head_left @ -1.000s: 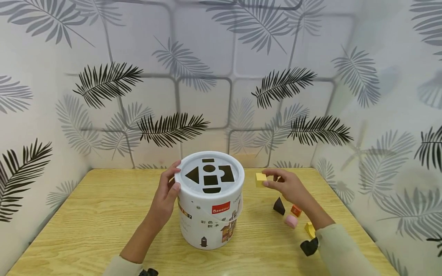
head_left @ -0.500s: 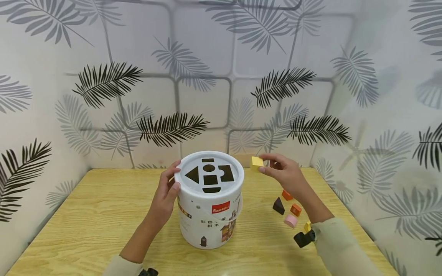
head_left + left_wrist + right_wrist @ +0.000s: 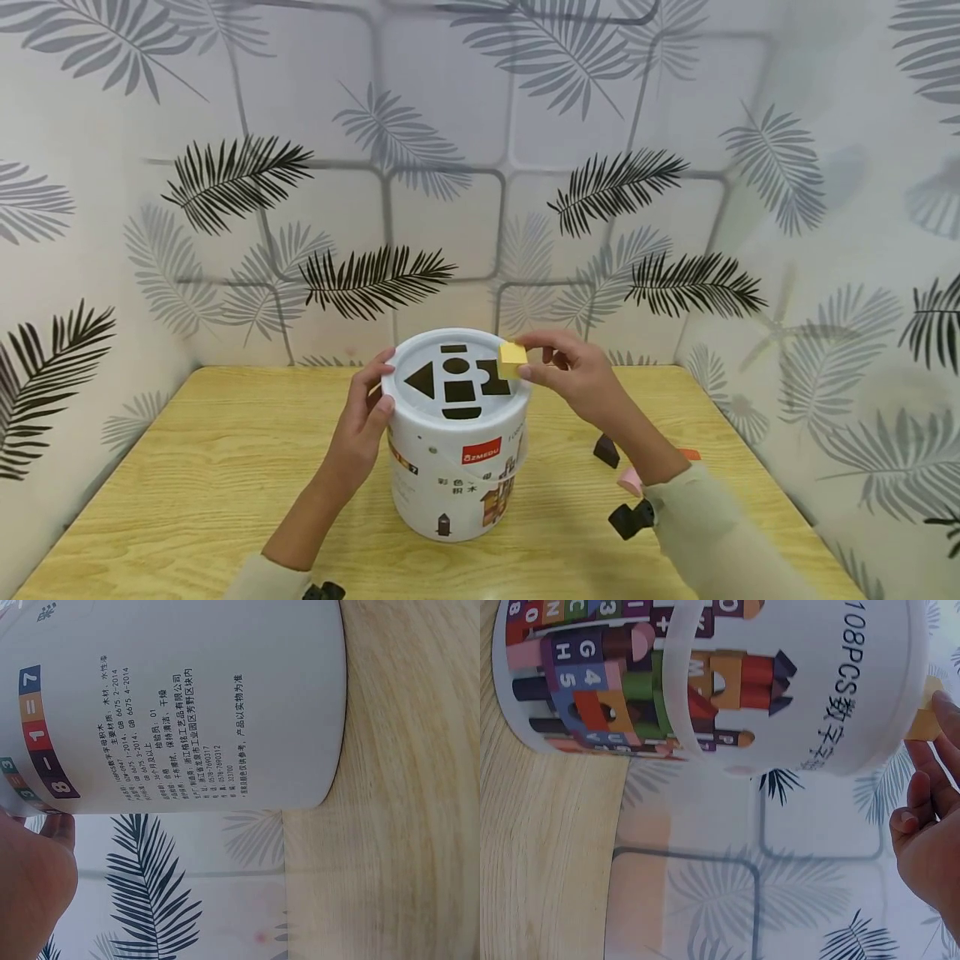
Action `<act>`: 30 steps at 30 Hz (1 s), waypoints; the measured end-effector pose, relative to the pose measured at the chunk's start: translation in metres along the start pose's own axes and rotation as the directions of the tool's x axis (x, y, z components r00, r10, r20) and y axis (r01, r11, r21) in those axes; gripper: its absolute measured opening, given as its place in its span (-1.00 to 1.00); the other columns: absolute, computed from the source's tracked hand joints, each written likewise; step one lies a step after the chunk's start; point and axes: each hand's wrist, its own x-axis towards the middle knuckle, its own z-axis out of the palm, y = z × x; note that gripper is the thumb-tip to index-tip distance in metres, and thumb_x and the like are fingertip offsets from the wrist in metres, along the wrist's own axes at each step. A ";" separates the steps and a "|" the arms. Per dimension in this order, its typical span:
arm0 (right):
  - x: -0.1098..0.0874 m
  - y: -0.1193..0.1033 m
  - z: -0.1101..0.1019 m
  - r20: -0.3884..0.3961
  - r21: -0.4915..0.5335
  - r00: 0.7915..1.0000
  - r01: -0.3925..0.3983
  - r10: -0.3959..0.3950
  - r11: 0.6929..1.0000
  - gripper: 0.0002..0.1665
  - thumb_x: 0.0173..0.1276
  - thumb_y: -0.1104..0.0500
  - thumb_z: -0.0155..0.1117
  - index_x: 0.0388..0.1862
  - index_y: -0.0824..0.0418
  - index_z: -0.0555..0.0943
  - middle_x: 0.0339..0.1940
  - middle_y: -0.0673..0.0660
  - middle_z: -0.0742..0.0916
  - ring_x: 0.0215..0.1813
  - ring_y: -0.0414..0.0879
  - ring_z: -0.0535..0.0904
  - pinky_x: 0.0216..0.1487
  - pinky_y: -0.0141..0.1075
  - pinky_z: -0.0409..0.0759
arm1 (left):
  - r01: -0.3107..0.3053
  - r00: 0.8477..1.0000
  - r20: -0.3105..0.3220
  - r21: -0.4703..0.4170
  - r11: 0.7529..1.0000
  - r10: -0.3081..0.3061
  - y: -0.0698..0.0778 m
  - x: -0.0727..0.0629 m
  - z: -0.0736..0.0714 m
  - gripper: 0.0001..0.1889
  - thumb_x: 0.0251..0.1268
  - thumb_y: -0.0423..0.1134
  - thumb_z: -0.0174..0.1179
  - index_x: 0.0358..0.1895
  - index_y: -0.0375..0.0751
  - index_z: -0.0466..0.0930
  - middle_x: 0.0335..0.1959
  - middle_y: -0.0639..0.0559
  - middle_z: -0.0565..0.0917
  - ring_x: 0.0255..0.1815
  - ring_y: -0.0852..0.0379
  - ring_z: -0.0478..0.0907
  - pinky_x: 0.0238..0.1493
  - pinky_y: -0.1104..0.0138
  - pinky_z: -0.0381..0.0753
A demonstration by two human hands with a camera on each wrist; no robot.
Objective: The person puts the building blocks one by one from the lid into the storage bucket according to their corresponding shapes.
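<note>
A white toy-block bucket (image 3: 450, 467) stands upright on the table, its white lid (image 3: 405, 350) cut with several shaped holes. My left hand (image 3: 358, 429) grips the bucket's upper left side, thumb in front and fingers at the lid's rim. In the left wrist view that hand (image 3: 34, 881) shows beside the printed bucket wall (image 3: 225, 712). My right hand (image 3: 573, 375) pinches a yellow block (image 3: 513, 358) between thumb and fingers, over the right part of the lid. The block (image 3: 928, 724) appears at the lid's edge in the right wrist view, and it overlaps the notched hole from the head.
Right of the bucket lie a dark block (image 3: 606, 451), a pink block (image 3: 630, 481) and an orange piece (image 3: 689, 454), partly hidden by my right arm. A thin handle hangs on the bucket's front. Leaf-patterned walls (image 3: 450, 208) enclose the wooden table (image 3: 247, 450).
My right hand has moved left with the yellow block, rising first, from beside the bucket to over its lid. The left hand and bucket have stayed in place.
</note>
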 end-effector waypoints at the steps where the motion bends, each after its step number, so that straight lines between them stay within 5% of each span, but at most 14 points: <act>1: 0.000 -0.001 0.002 0.004 -0.004 1.000 -0.006 0.006 1.000 -0.61 0.36 0.05 0.41 0.16 -0.01 0.66 -0.20 0.09 0.56 -0.25 0.00 0.37 -0.33 -0.31 0.36 | 0.002 1.000 0.000 0.000 1.000 -0.002 0.000 0.000 0.000 -0.63 0.59 -0.40 -0.20 0.36 -0.34 0.12 0.60 -0.14 0.08 0.47 -0.34 0.25 0.26 0.48 0.51; 9: 0.006 -0.014 0.023 0.058 0.025 0.998 -0.011 0.010 1.000 -0.60 0.33 0.05 0.43 0.15 0.00 0.67 0.01 0.19 0.61 0.03 -0.01 0.40 0.06 -0.10 0.46 | 0.009 1.000 -0.001 0.001 1.000 -0.009 0.000 0.000 0.000 -0.63 0.59 -0.40 -0.20 0.37 -0.32 0.12 0.61 -0.12 0.09 0.47 -0.28 0.27 0.25 0.47 0.51; 14: 0.013 -0.022 0.033 0.102 -0.030 0.995 0.000 0.003 1.000 -0.60 0.29 0.00 0.47 0.11 -0.05 0.69 -0.06 0.10 0.62 0.00 -0.01 0.39 -0.08 -0.14 0.50 | 0.014 1.000 0.002 0.002 1.000 -0.014 0.000 0.000 0.000 -0.63 0.61 -0.38 -0.20 0.37 -0.30 0.12 0.61 -0.11 0.08 0.49 -0.30 0.25 0.26 0.47 0.50; 19: 0.017 -0.026 0.040 0.148 -0.050 0.989 -0.010 0.018 0.999 -0.63 0.31 -0.02 0.45 0.09 -0.08 0.70 0.02 0.03 0.64 0.08 -0.02 0.38 0.00 -0.12 0.48 | 0.017 1.000 0.003 -0.005 1.000 -0.017 0.002 -0.001 0.000 -0.63 0.60 -0.38 -0.20 0.37 -0.31 0.12 0.61 -0.11 0.07 0.49 -0.30 0.25 0.26 0.47 0.50; 30: 0.018 -0.028 0.043 0.161 -0.099 0.987 -0.005 0.021 0.995 -0.58 0.25 0.03 0.50 0.10 0.02 0.71 -0.05 0.14 0.61 -0.01 -0.02 0.36 -0.07 -0.18 0.45 | 0.020 1.000 0.011 -0.005 1.000 -0.020 0.001 0.000 0.000 -0.63 0.62 -0.36 -0.21 0.37 -0.29 0.12 0.61 -0.10 0.07 0.50 -0.30 0.23 0.26 0.47 0.50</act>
